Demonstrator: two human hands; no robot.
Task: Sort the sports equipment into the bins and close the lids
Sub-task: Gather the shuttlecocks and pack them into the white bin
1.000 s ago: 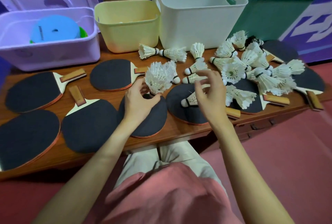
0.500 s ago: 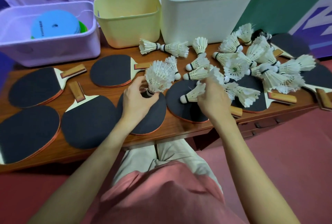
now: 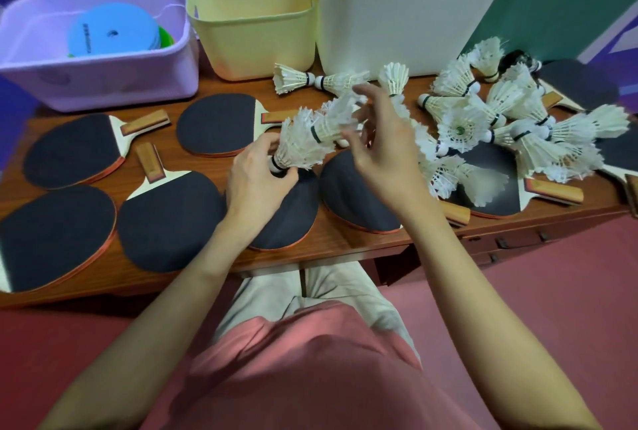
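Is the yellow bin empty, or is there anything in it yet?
Empty as far as shows: the yellow bin has bare inner walls and no lid on, though its bottom is out of sight. Shuttlecocks still lie on the table.

Left hand (image 3: 257, 181) pinching stacked shuttlecocks (image 3: 310, 138) above the counter (image 3: 345, 243), right hand (image 3: 383, 146) spread loose at the feathers.

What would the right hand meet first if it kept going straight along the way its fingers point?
Likely the nested shuttlecock stack that the left hand grips by the cork end. The right hand points up and left, its fingers at the stack's feathered top. Depth is unclear; contact may already exist.
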